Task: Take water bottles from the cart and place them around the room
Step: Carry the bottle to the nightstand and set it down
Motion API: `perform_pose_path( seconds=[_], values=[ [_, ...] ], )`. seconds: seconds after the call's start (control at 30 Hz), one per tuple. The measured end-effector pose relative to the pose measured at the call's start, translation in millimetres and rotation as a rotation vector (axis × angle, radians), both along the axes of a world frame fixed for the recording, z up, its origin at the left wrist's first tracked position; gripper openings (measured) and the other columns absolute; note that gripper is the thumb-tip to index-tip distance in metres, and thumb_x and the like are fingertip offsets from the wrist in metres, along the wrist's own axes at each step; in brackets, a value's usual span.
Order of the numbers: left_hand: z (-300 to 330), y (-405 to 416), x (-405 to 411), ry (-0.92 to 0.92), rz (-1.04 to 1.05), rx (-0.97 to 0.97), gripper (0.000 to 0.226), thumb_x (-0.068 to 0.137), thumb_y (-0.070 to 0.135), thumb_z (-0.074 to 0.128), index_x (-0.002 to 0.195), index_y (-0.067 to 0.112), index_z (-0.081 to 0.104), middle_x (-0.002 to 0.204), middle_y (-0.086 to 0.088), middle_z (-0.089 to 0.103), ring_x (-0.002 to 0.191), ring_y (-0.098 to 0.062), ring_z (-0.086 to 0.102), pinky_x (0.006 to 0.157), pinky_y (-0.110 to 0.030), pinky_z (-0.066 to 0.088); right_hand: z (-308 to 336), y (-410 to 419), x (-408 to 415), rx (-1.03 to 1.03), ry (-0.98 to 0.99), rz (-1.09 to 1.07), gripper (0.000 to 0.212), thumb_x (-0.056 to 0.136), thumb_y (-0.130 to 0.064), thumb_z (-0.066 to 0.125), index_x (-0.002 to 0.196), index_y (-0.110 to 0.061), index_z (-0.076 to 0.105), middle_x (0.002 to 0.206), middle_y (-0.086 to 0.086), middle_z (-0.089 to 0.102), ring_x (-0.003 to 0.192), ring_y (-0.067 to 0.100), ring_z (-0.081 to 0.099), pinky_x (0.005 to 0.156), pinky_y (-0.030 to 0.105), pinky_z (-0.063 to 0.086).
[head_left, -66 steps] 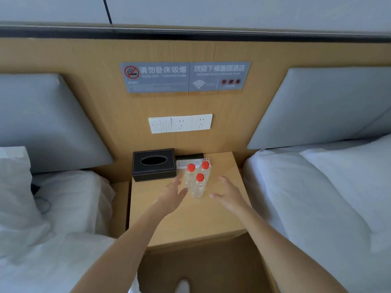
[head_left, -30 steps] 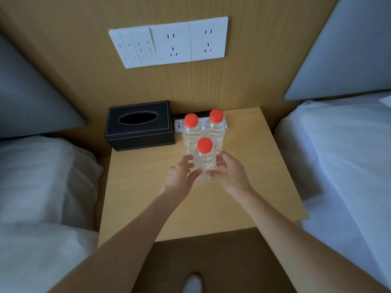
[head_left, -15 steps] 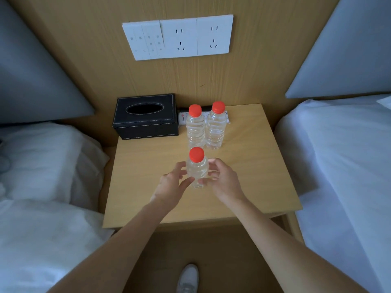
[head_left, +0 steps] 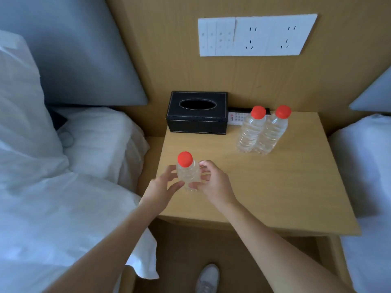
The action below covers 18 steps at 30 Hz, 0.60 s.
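Observation:
A clear water bottle with a red cap (head_left: pixel 187 172) stands near the left front of the wooden nightstand (head_left: pixel 275 187). My left hand (head_left: pixel 163 187) and my right hand (head_left: pixel 213 182) hold it between them, fingers curled round its lower body. Two more red-capped bottles stand side by side at the back of the nightstand, one on the left (head_left: pixel 250 130) and one on the right (head_left: pixel 271 131), touching each other. The cart is out of view.
A black tissue box (head_left: pixel 197 114) sits at the nightstand's back left, with a remote control (head_left: pixel 237 118) behind the two bottles. White bedding (head_left: pixel 53 187) lies on the left and another bed (head_left: pixel 368 166) on the right. A socket panel (head_left: pixel 254 35) is on the wall.
Both hands took hold of the front bottle and drew it away from the other two, toward the nightstand's left front. The camera view shifted left.

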<state>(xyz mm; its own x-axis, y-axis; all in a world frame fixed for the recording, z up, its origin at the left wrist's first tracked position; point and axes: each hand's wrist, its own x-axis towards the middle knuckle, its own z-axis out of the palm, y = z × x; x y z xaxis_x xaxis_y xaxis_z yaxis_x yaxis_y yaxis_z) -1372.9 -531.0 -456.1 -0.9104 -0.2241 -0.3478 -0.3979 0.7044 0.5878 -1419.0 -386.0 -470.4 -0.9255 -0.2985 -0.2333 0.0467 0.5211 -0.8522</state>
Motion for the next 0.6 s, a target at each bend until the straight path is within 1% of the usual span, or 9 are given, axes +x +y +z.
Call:
perform_pose_path(
  seconds=[0.23,0.33,0.53,0.6],
  values=[
    [-2,-27,16,0.03,0.068,0.041,0.045,0.088,0.033,0.058,0.129,0.02,0.044,0.128,0.0,0.059,0.121,-0.018,0.053,0.099,-0.036,0.043,-3,-27,10,0.052,0.005,0.042,0.054,0.071,-0.031,0.08,0.117,-0.024,0.052,0.118,-0.005,0.062,0.103,0.012,0.061,0.086,0.026,0.05],
    [-4,-28,20,0.038,0.077,0.065,0.045,0.089,0.033,0.057,0.13,0.021,0.044,0.128,0.001,0.059,0.121,-0.017,0.052,0.098,-0.034,0.042,-2,-27,13,0.048,0.011,0.046,0.053,0.071,-0.03,0.08,0.116,-0.022,0.052,0.118,-0.003,0.062,0.104,0.013,0.061,0.083,0.022,0.049],
    [-3,-28,20,0.017,0.055,0.084,0.048,0.091,0.033,0.055,0.135,0.022,0.039,0.132,0.0,0.056,0.125,-0.017,0.05,0.1,-0.033,0.041,-1,-28,14,0.069,0.01,0.051,0.051,0.071,-0.029,0.08,0.113,-0.022,0.053,0.117,-0.002,0.062,0.101,0.013,0.061,0.075,0.015,0.045],
    [-4,-28,20,0.01,0.044,0.076,0.05,0.091,0.033,0.055,0.136,0.023,0.037,0.133,0.0,0.056,0.124,-0.017,0.05,0.1,-0.033,0.042,0,-29,14,0.068,0.007,0.046,0.052,0.07,-0.029,0.08,0.113,-0.021,0.053,0.117,-0.002,0.063,0.101,0.014,0.061,0.076,0.016,0.046]
  ],
)
